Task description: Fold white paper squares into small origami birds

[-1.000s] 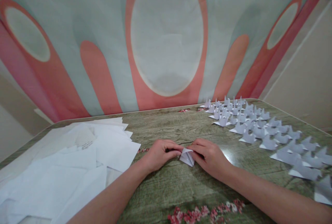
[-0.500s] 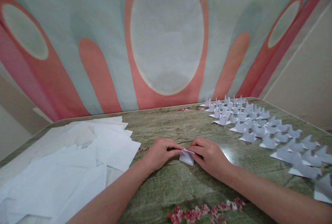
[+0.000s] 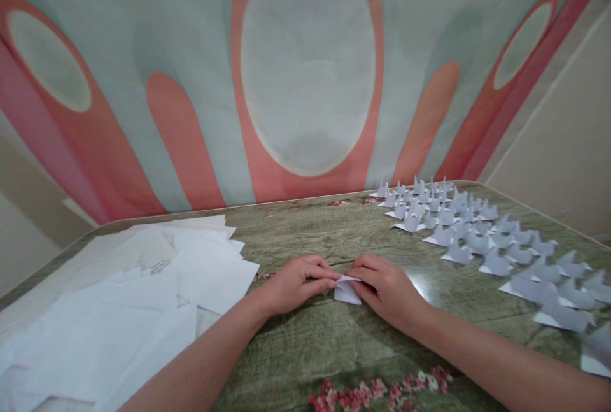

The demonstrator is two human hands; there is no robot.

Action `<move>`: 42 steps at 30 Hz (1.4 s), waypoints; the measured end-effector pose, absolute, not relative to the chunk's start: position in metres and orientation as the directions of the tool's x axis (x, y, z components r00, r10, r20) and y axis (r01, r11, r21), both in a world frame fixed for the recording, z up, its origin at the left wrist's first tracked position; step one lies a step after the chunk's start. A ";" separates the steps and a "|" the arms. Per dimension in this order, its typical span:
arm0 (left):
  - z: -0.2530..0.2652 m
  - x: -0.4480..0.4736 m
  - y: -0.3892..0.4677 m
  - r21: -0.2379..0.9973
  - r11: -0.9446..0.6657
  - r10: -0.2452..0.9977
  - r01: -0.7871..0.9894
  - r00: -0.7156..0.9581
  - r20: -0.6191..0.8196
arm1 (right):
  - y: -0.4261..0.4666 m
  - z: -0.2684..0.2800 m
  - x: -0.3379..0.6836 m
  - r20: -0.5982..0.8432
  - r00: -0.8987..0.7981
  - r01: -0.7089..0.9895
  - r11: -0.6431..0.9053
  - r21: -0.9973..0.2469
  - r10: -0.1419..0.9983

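Two hands held a folded white paper point(image 3: 347, 293), which seemed only partly shaped.
It was to the right of the pile of paper sheets point(image 3: 138, 319), at the table point(image 3: 296, 234). The left hand point(image 3: 300, 284) pinched its upper left corner with the fingertips; the right hand point(image 3: 389, 290) gripped its right side. Many paper birds point(image 3: 478, 242) were done, standing farther right of the pile; the held piece had no bird form yet, and the pile appeared unused. One flap pointed away from the pile, a lower edge faced the person; because fingers covered part, I could not tell its long axis.
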State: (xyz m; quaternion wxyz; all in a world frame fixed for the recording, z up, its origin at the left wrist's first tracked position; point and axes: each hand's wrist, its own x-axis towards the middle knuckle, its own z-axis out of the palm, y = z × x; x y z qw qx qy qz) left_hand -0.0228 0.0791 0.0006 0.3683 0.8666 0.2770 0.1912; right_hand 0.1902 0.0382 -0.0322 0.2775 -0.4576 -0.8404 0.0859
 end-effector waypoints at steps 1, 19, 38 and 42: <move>0.000 -0.023 0.080 0.746 -0.576 0.615 0.334 0.779 0.126 | 0.038 -0.032 0.190 0.389 -0.426 0.720 0.567 -0.401 0.817; -0.002 -0.017 0.076 0.768 -0.539 0.691 0.347 0.704 0.167 | 0.039 -0.027 0.184 0.359 -0.403 0.720 0.534 -0.442 0.841; -0.006 -0.002 0.070 0.721 -0.483 0.821 0.498 0.544 0.174 | 0.042 -0.029 0.184 0.360 -0.378 0.670 0.521 -0.530 0.853; -0.006 -0.002 0.070 0.725 -0.480 0.815 0.495 0.558 0.158 | 0.042 -0.027 0.183 0.360 -0.363 0.646 0.510 -0.567 0.859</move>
